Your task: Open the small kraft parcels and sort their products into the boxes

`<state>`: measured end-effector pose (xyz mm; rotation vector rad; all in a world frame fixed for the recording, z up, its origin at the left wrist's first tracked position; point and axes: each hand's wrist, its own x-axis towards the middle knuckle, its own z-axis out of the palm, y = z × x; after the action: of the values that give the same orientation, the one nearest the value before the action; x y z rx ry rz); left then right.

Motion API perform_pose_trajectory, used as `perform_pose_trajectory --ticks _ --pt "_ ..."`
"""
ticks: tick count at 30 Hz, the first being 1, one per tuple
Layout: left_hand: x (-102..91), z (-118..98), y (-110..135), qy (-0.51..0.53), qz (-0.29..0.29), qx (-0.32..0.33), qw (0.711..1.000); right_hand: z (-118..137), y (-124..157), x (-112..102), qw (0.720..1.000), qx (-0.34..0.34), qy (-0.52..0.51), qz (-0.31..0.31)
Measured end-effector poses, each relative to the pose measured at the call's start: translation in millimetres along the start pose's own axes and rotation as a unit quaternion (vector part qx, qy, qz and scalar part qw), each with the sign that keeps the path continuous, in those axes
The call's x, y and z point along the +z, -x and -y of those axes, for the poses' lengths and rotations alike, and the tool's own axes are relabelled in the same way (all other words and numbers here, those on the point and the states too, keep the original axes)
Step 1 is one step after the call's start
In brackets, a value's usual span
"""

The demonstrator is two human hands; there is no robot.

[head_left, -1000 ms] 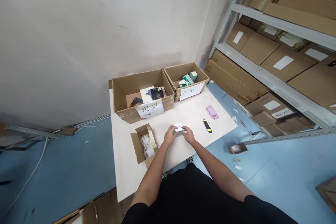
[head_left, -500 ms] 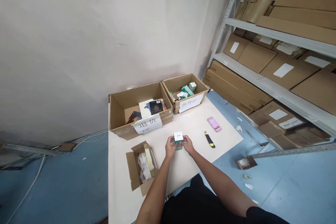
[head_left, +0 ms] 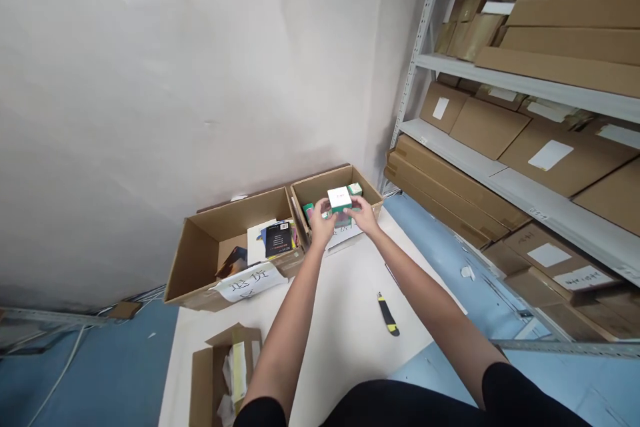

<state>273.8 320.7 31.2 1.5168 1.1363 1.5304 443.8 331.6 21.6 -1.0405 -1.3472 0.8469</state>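
Between my two hands is a small box (head_left: 340,198) with a white top and green sides. My left hand (head_left: 323,221) grips its left side and my right hand (head_left: 363,215) its right side. Both hands are held over the front edge of the right cardboard box (head_left: 371,198), which has a handwritten paper on its front. Inside that carton, more small green-and-white boxes (head_left: 355,189) show, partly hidden by my hands. A larger cardboard box (head_left: 195,260) with books (head_left: 279,238) in it stands to the left, labelled with a handwritten sheet.
A black-and-yellow utility knife (head_left: 388,314) lies on the white table (head_left: 340,300). At the front left is an opened small carton (head_left: 200,373) with white packing paper inside. Shelving (head_left: 465,133) loaded with cardboard boxes rises on the right, and a wall closes off the back.
Both hands have moved forward with the small box, from above the middle of the table to the front edge of the right carton. The camera view has shifted as well.
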Motion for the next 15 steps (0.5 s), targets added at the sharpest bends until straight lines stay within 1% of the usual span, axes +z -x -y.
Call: perform_pose_trajectory --ticks 2,4,5,7,9,11,13,15 --pt "27.5 -12 -44 0.004 0.005 0.015 1.0 9 -48 -22 1.0 -0.027 0.012 0.002" --pt "48.2 -19 -78 -0.005 0.023 0.018 1.0 13 -85 -43 0.999 -0.037 0.029 -0.004" --pt "55.4 -22 -90 -0.022 0.031 0.018 0.999 13 -98 -52 0.998 -0.038 0.041 -0.015" --pt "63.4 -24 -104 -0.066 0.036 0.023 0.997 10 -114 -68 0.996 -0.032 0.064 -0.049" --pt "64.2 -25 -106 -0.1 0.036 0.039 0.994 5 -115 -78 0.994 -0.025 0.078 -0.078" --pt "60.0 -26 -99 -0.113 0.046 0.056 0.991 -1 -107 -79 0.993 -0.025 0.082 -0.085" --pt "51.8 -26 -89 -0.117 0.064 0.068 0.989 -4 -93 -72 0.993 -0.032 0.082 -0.074" --pt "39.3 -27 -76 -0.116 0.077 0.07 0.988 -6 -75 -57 0.994 -0.037 0.083 -0.057"
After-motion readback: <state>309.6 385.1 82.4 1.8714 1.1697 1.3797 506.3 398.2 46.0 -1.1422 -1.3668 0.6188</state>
